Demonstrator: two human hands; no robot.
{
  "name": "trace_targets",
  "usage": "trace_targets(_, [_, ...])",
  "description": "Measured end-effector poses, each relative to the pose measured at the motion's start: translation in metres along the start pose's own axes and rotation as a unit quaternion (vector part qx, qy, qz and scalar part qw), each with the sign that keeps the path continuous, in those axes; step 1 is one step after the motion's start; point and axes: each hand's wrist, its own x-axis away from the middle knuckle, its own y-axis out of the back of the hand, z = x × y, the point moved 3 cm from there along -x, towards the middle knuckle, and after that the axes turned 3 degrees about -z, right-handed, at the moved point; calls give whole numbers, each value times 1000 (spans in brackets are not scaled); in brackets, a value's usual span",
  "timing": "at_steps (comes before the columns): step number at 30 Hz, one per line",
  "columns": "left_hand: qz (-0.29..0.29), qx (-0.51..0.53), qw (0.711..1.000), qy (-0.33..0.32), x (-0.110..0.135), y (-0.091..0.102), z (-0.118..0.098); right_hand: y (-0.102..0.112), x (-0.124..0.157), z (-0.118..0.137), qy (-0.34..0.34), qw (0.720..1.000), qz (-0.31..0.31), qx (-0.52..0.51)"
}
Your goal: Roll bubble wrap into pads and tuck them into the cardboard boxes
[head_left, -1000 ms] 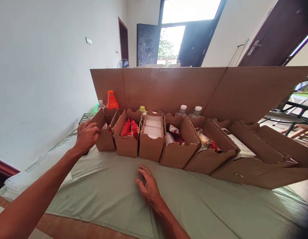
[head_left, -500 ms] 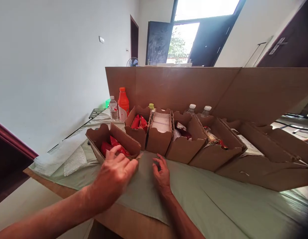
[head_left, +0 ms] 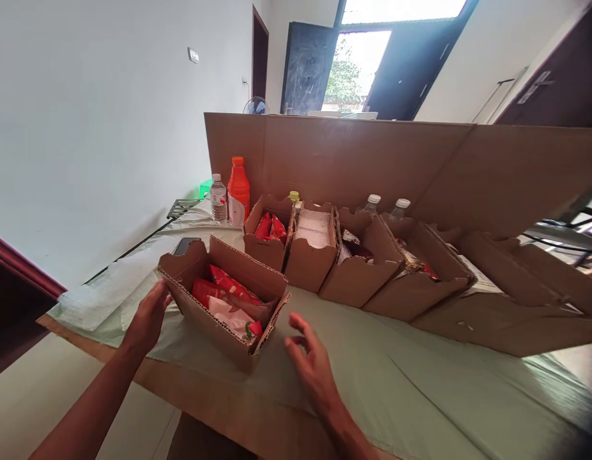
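A cardboard box (head_left: pixel 204 326) with an open top stands turned at an angle on the green cloth (head_left: pixel 372 364) in front of me. Inside lie red packets (head_left: pixel 235 286) and a pale pink packet (head_left: pixel 226 314) with red and green at one end. My left hand (head_left: pixel 146 319) rests its outstretched fingertips against the box's left end, partly out of sight behind it. Just off the box's right end is my right hand (head_left: pixel 312 361), fingers apart and slightly curled, with nothing in it.
Behind stands a row of cardboard boxes (head_left: pixel 308 271) holding packets and white foam. A red-orange bottle (head_left: pixel 238 185) and a clear bottle (head_left: pixel 218 201) stand at the back left. Bubble wrap (head_left: pixel 104 287) and a dark phone-like thing (head_left: pixel 185 245) lie left. A cardboard panel (head_left: pixel 353 153) closes off the back.
My left hand has gone from over the box's right end to its left side. The box has swung and shifted toward me, and the pale pink packet now shows. My right hand has lowered slightly.
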Motion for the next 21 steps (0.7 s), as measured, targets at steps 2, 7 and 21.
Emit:
trace_targets(2, [26,13,999,19,14,-4,12,-12,30,10,-1,999,33,-12])
trace_targets(7, [27,74,996,31,40,-20,24,-33,58,26,37,999,36,0])
trace_targets(21, [286,-23,958,-5,102,-173,28,142,3,4,-45,949,-189,247])
